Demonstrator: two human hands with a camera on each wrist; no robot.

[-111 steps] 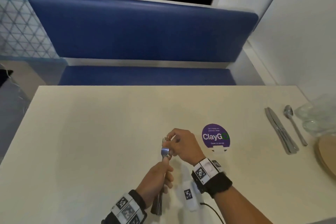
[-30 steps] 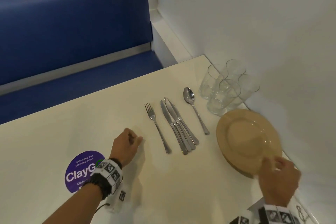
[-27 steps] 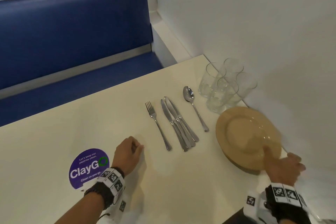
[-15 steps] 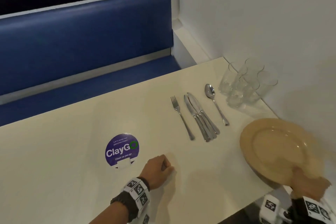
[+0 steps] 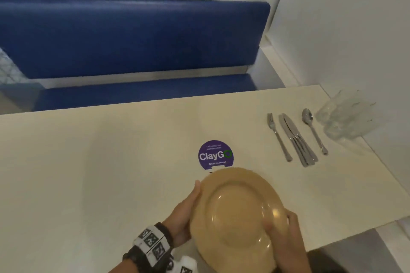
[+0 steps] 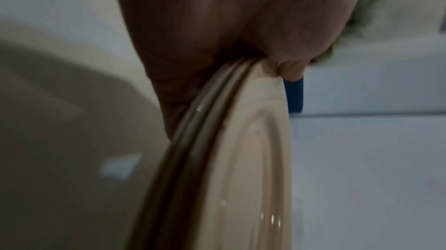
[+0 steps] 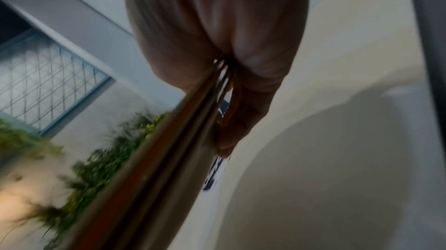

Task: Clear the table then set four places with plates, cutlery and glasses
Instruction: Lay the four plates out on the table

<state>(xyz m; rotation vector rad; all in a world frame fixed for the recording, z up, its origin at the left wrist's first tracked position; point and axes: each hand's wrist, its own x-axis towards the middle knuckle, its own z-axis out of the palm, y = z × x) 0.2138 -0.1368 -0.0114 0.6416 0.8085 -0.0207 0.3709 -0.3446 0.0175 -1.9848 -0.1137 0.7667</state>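
A stack of tan plates [image 5: 235, 213] hangs tilted just above the near part of the cream table [image 5: 111, 162], held between both hands. My left hand [image 5: 184, 213] grips its left rim, and my right hand [image 5: 286, 235] grips its right rim. In the left wrist view the thumb [image 6: 292, 69] lies over the edge of the stacked plates [image 6: 241, 158]. In the right wrist view my fingers [image 7: 241, 120] lie under the plate edges [image 7: 156, 158]. At the far right lie a fork [image 5: 278, 137], knives [image 5: 297, 139] and a spoon [image 5: 314, 131], beside several blurred glasses [image 5: 346, 115].
A round purple ClayGo sticker [image 5: 215, 155] is on the table just beyond the plates. A blue bench [image 5: 133, 37] runs along the far side. A white wall [image 5: 355, 29] closes off the right edge, behind the glasses.
My right hand lifted the plates from the right end by the wall and carried them left to the middle front. My left hand left the table and took the left rim.
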